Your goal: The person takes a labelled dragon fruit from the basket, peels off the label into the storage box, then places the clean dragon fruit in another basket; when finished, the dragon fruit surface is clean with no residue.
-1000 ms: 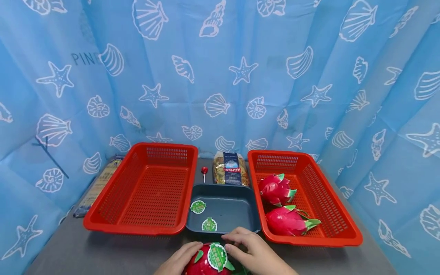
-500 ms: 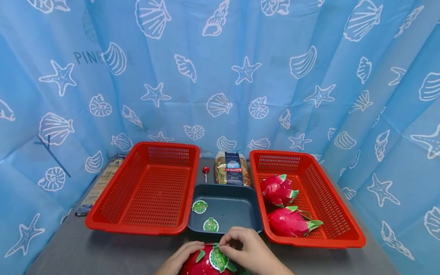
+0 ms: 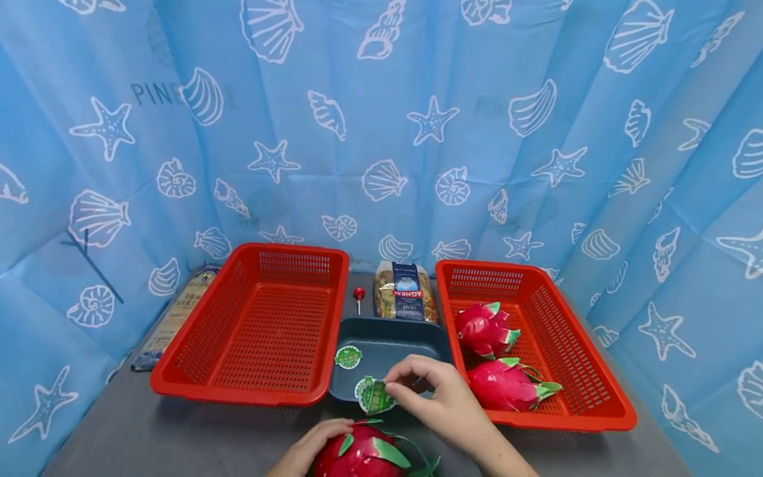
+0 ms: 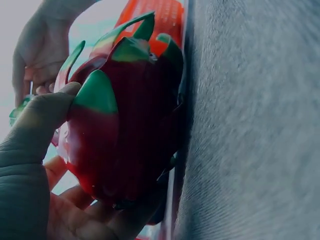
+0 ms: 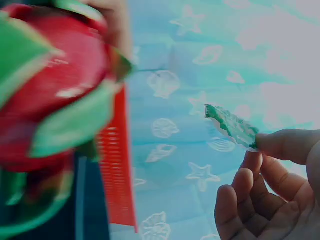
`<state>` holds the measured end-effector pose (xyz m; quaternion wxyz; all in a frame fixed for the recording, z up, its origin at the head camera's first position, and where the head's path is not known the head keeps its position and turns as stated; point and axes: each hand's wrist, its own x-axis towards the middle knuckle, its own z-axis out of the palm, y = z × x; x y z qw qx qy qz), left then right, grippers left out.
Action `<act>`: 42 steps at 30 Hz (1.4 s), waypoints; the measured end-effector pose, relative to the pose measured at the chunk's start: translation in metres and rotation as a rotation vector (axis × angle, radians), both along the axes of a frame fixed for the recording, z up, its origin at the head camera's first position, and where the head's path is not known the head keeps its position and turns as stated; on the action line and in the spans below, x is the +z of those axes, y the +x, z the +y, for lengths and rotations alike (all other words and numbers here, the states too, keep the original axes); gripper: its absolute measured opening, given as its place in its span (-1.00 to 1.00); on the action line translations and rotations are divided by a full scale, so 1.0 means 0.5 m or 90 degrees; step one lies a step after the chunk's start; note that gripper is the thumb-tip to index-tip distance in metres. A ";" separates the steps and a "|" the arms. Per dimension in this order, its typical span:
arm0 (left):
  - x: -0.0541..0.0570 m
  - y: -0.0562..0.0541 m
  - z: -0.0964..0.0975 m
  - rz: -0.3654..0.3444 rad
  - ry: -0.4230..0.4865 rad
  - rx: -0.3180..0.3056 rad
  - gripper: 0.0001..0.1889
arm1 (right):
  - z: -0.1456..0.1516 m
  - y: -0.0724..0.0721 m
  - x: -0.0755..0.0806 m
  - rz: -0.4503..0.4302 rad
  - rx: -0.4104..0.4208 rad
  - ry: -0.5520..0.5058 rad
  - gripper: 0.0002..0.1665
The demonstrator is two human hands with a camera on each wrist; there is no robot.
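Note:
At the near edge in the head view, my left hand [image 3: 314, 445] grips a red dragon fruit [image 3: 360, 462] with green leaf tips. The left wrist view has the thumb on one side of this dragon fruit [image 4: 132, 120] and the fingers under the other. My right hand [image 3: 438, 397] pinches a green-and-white round sticker [image 3: 379, 397] between thumb and forefinger, over the front rim of the dark tray [image 3: 411, 344]. In the right wrist view the sticker [image 5: 232, 126] is seen tilted, held by its edge, apart from the fruit. Another sticker [image 3: 348, 357] is on the tray's left side.
An orange-red basket [image 3: 262, 344] stands on the left. The right basket [image 3: 572, 364] holds two dragon fruits [image 3: 507, 384]. Behind the tray lie a lollipop [image 3: 359, 293] and a pasta bag [image 3: 405, 291]. A long packet [image 3: 179, 318] lies beside the left basket. A blue curtain [image 3: 381, 132] hangs behind.
My right hand has peeled the sticker off the dragon fruit and moved it forward over the tray's front edge. My left hand stays on the fruit.

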<state>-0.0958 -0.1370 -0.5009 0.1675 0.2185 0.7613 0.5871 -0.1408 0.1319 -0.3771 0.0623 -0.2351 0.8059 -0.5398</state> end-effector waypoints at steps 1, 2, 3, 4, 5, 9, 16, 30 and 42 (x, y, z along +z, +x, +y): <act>0.002 0.001 -0.002 -0.005 0.007 0.001 -0.31 | -0.003 -0.004 0.006 -0.005 -0.010 -0.012 -0.88; 0.003 0.001 -0.004 -0.005 0.015 -0.003 -0.31 | -0.006 -0.008 0.012 -0.012 -0.020 -0.024 -0.86; 0.005 0.001 -0.006 -0.011 0.021 -0.004 -0.31 | -0.008 -0.012 0.016 -0.018 -0.030 -0.034 -0.84; 0.005 0.000 -0.009 -0.016 0.026 -0.007 -0.31 | -0.011 -0.017 0.020 -0.024 -0.042 -0.040 -0.82; 0.006 -0.002 -0.013 -0.022 0.031 -0.010 -0.31 | -0.013 -0.023 0.023 -0.028 -0.054 -0.046 -0.81; 0.010 -0.009 -0.032 -0.047 0.039 -0.016 -0.31 | -0.022 -0.047 0.021 -0.035 -0.102 -0.057 -0.80; 0.015 -0.010 -0.062 -0.050 0.025 -0.008 -0.27 | -0.035 -0.093 -0.028 -0.078 -0.131 -0.071 -0.76; 0.017 -0.006 -0.056 -0.051 0.013 0.006 -0.23 | -0.048 -0.163 -0.164 -0.039 -0.231 0.147 -0.79; 0.018 -0.003 -0.051 -0.045 0.011 0.015 -0.23 | -0.046 -0.165 -0.184 -0.057 -0.167 0.238 -0.69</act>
